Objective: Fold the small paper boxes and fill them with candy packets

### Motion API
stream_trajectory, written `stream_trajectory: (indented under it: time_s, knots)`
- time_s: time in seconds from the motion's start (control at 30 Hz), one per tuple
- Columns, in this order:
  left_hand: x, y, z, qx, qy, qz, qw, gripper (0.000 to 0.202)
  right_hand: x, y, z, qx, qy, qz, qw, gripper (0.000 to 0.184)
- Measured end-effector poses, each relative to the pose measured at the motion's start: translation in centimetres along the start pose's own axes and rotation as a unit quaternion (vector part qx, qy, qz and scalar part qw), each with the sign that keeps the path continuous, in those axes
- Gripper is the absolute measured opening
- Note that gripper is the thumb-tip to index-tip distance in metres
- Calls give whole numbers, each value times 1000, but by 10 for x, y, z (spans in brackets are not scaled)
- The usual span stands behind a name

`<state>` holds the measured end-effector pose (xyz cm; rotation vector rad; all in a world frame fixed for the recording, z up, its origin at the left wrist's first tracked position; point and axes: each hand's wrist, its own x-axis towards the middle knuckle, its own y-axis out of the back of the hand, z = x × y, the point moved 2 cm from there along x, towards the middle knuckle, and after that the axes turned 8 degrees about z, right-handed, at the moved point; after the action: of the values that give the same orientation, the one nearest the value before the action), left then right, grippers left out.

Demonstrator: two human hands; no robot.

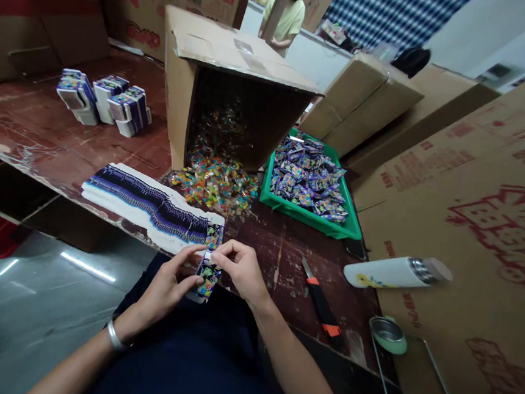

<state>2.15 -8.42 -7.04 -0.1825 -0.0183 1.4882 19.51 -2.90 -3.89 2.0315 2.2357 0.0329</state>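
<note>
Near the table's front edge, my left hand [166, 283] grips a small printed carton [210, 273], dark with colourful patterns, between thumb and fingers. My right hand [243, 270] pinches its upper end, where a white part shows; the fingertips partly hide it. Just beyond lies a long overlapping row of flat printed cartons [151, 206], purple and black with white edges. Wrapped colourful candies [220, 184] spill from a cardboard box [176, 103] lying on its side. To its right, a green tray [304, 214] holds many small purple packets [307, 179].
A utility knife [322, 303] with its blade out lies right of my hands. Beyond it, a white flask [384, 273] stands near a large carton [482, 210]. Bundled printed cartons [127, 111] stand at the left on the dark red table [35, 113]. Another person [287, 21] stands behind.
</note>
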Motion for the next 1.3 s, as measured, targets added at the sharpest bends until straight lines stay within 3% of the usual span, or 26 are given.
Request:
stream_trajectory:
  time_s: [0.1,0.2,0.37,0.4,0.47,0.53,0.57,0.67,0.73,0.8,0.87,0.93,1.03,1.1,1.17,1.3]
  knots:
    - [-1,0,1,-12,13,-6,1000,55,-2,-2,-2,-35,39,4,999,23]
    - [-3,-1,3,-31,32,6,999,48,-9,-4,-8,-89,132,4,987,26]
    - [0,-2,-2,-94,57,16,994,35,-4,6,-13,-134,210,-88,965,29]
    - [1,-2,-5,-108,69,5,992,34,5,10,-12,-152,214,-81,962,27]
    - [2,-1,-11,-113,100,-39,988,36,30,21,-9,-209,219,-5,953,19]
    - [2,3,-13,-68,109,-89,988,36,60,28,-2,-298,215,93,925,12]
    - [2,8,-11,-25,98,-111,989,35,75,29,2,-353,210,111,905,17]
    - [2,26,4,142,45,-177,973,47,111,24,14,-443,193,87,871,32]
    - [0,40,16,244,37,-237,940,46,124,21,18,-439,195,71,874,30]
    - [-1,51,24,299,58,-274,912,33,129,23,20,-420,200,74,882,19]
    - [0,58,26,280,88,-260,920,19,128,31,18,-396,199,83,893,13]
    - [5,57,21,194,108,-202,954,18,120,40,13,-369,196,94,904,12]
    - [17,41,7,50,96,-105,989,28,98,47,-2,-223,168,108,954,18]
    - [23,23,-2,-4,87,-69,994,30,76,41,-14,-79,130,118,981,21]
    - [25,5,-7,-29,80,-57,995,27,53,27,-26,3,101,133,986,22]
    - [23,-17,-3,-53,68,-39,996,25,17,1,-35,2,126,141,982,17]
